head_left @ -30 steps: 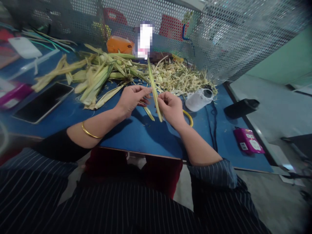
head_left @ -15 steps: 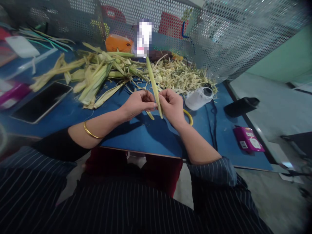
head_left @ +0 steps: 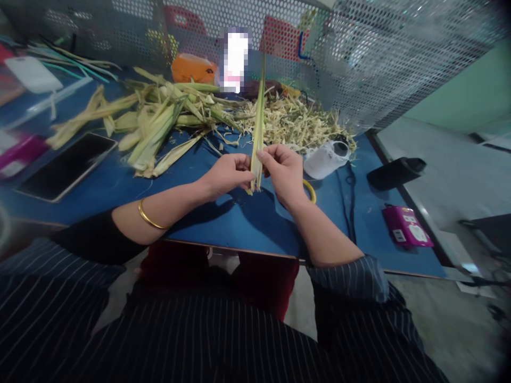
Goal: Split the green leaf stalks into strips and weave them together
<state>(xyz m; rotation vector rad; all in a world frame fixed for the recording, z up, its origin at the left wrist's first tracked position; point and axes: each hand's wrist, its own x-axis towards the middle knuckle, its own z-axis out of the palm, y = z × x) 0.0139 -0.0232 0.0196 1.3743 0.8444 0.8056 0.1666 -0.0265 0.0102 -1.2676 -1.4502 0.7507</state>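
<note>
A long yellow-green corn husk strip [head_left: 258,125] stands nearly upright between my hands, its lower end split and frayed. My left hand [head_left: 233,174] pinches it near the bottom from the left. From the other side, my right hand [head_left: 284,169] grips it a little higher with thumb and fingers. Behind my left hand lies a heap of whole pale husks [head_left: 157,125]. A pile of shredded husk bits [head_left: 295,122] spreads beyond my right hand. Close by my right wrist are a white roll-like object [head_left: 326,159] and a yellow ring-shaped thing [head_left: 309,190], partly hidden.
The blue table [head_left: 199,226] carries a black phone [head_left: 66,166] at left and a purple packet [head_left: 407,226] at right. A black cylinder [head_left: 395,174] lies near the right edge. Behind rises a perforated metal screen [head_left: 359,64], with an orange packet [head_left: 194,69] before it.
The husk strip has turned more upright and now shows its opened, split face. My right thumb has shifted up onto it, and my left hand has moved slightly down.
</note>
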